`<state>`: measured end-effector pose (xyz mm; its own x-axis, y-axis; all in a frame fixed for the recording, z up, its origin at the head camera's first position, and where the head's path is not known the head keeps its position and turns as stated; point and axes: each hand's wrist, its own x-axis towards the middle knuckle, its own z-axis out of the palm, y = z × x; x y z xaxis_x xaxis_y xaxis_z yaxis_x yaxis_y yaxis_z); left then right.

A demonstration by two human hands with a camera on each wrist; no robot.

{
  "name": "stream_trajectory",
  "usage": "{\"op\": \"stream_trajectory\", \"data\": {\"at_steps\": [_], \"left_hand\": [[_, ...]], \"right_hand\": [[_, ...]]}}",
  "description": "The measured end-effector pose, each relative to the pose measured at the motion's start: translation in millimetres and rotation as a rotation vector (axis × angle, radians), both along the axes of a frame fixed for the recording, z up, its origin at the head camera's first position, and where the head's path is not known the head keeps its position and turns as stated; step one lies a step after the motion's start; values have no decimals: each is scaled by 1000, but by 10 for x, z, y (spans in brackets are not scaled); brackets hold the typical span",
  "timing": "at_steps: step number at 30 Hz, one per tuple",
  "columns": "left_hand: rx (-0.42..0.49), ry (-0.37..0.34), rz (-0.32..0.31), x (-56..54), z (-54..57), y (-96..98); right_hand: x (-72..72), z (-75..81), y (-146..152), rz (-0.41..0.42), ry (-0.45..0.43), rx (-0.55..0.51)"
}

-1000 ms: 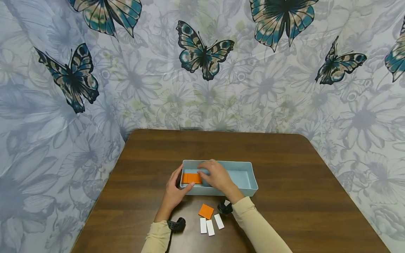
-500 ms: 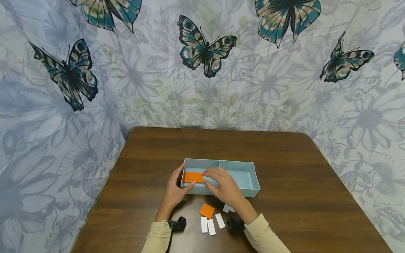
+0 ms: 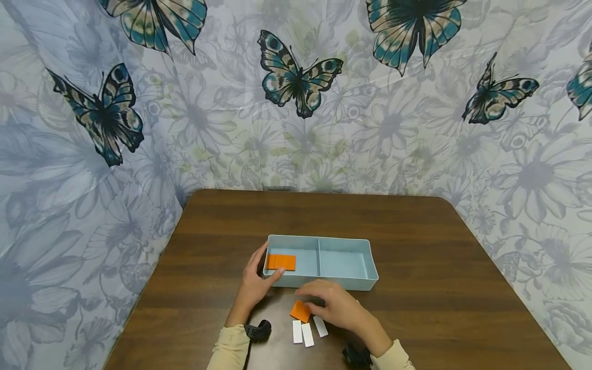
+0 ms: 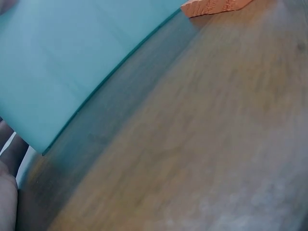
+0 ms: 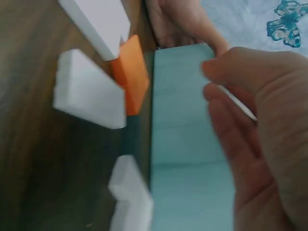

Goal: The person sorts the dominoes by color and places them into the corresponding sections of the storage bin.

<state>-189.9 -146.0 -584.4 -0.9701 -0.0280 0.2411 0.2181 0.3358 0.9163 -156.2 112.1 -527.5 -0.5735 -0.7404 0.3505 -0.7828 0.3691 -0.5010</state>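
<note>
A light blue box (image 3: 350,283) with two compartments stands on the table. My left hand (image 3: 253,285) grips its left end, thumb at the front rim and fingers along the side. Orange blocks (image 3: 282,262) lie in a row in the left compartment. In front of the box, my right hand (image 3: 336,307) hovers beside an orange block (image 3: 300,311), thumb and fingertips close over it. Nothing shows between those fingers in the right wrist view. White blocks (image 3: 308,335) lie just nearer than the orange one, and another white block (image 5: 130,192) shows in the right wrist view.
The wooden table (image 3: 439,288) extends around the box on all sides. A wall cloth (image 3: 388,139) with butterflies hangs behind it. Black wrist devices sit near both sleeves, the left one (image 3: 258,331) close to the tabletop.
My right hand has withdrawn from the box's left compartment toward me and is over the loose blocks. The box's divider is uncovered. My left hand keeps its place at the box.
</note>
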Motion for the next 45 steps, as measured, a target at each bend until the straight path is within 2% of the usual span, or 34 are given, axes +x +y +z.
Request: {"op": "stream_trajectory", "data": {"at_steps": [4,7,13,23,30,38,45], "left_hand": [[-6,-7,13,9,-16,4],[-19,-9,19,11,-16,6],[-27,-13,19,10,2,17],[-36,-23,31,4,8,27],[-23,-25,24,9,5,21],[-15,-1,17,-9,-10,16],[-17,-16,20,8,-7,19]], "right_hand": [[17,-78,33,-6,-77,130],[18,-166,49,-20,-110,179],[24,-234,54,-11,-103,177],[20,-266,-21,7,-150,154],[6,-288,-34,-35,-102,146],[7,-270,-13,-131,-95,197],[20,-268,12,-148,-86,182]]}}
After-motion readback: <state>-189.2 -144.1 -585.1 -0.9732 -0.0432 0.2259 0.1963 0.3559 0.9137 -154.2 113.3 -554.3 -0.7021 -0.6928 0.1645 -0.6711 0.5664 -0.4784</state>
